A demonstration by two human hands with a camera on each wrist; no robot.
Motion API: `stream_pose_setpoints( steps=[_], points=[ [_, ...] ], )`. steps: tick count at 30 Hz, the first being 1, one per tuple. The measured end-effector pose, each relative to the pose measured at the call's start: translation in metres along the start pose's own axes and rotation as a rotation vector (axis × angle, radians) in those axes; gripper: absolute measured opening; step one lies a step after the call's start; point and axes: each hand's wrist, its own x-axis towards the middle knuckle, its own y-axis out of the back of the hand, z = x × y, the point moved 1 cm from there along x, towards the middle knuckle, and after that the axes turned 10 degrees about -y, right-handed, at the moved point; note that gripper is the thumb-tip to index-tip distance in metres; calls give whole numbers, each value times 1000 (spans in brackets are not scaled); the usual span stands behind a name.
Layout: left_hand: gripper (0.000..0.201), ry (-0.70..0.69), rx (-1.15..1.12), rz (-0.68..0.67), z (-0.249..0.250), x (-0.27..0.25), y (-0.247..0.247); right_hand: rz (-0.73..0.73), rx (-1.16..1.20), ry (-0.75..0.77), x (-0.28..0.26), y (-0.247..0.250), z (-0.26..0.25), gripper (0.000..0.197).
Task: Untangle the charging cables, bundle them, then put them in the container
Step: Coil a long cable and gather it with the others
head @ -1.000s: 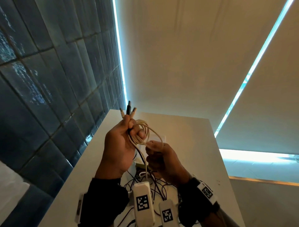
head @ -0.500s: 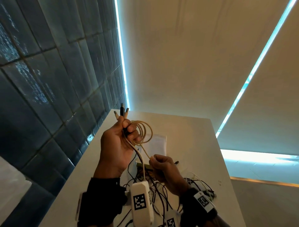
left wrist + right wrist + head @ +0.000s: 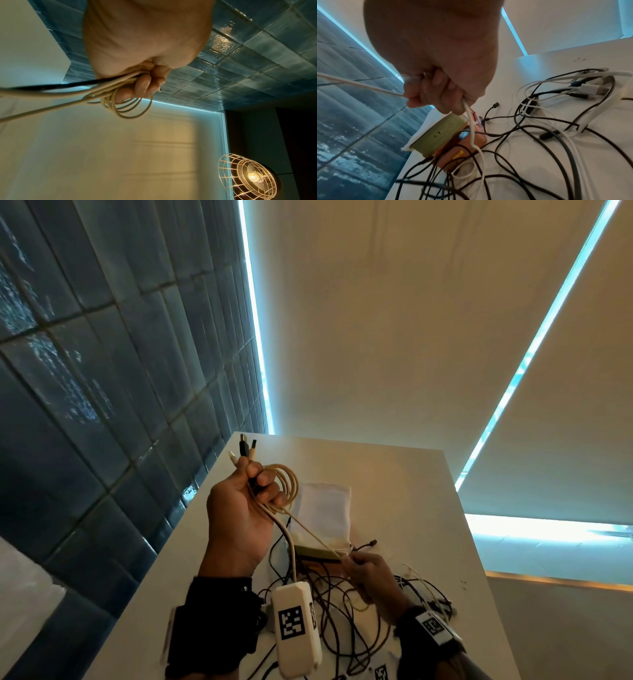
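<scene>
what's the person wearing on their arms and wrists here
Both forearms are in dark, near-black sleeves that end at the wrists; the hands are bare. The left wrist carries a rounded white box with a black-and-white square marker on its face. The right wrist has a dark band with a smaller white tag bearing a similar marker. No gloves, rings or watch can be made out.

My left hand (image 3: 239,518) hides where the coiled cream cable (image 3: 286,486) crosses my palm. Near ends of the tangled black cables (image 3: 337,621) run off frame. The orange-and-green box (image 3: 447,136) is half buried, its labels unreadable.
</scene>
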Motion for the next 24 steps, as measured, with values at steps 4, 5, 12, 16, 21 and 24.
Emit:
stream_pose_setpoints(
  steps=[4, 5, 12, 16, 21, 24],
  points=[
    [40, -4, 17, 6, 0, 2, 0, 83, 55, 0, 6, 8, -14, 27],
    [40, -11, 35, 10, 1, 3, 1, 118, 111, 9, 4, 8, -19, 25],
    [38, 35, 164, 29, -4, 0, -6, 20, 454, 380, -36, -6, -111, 18],
    [39, 52, 209, 34, -6, -3, -14, -83, 313, 617, -66, -25, -140, 18],
    [42, 78, 164, -85, -3, -11, -25, -160, 87, 722, -82, -42, -146, 16],
    [41, 72, 51, -93, 2, -11, -29, -178, 120, 650, -75, -40, -137, 17]
  ],
)
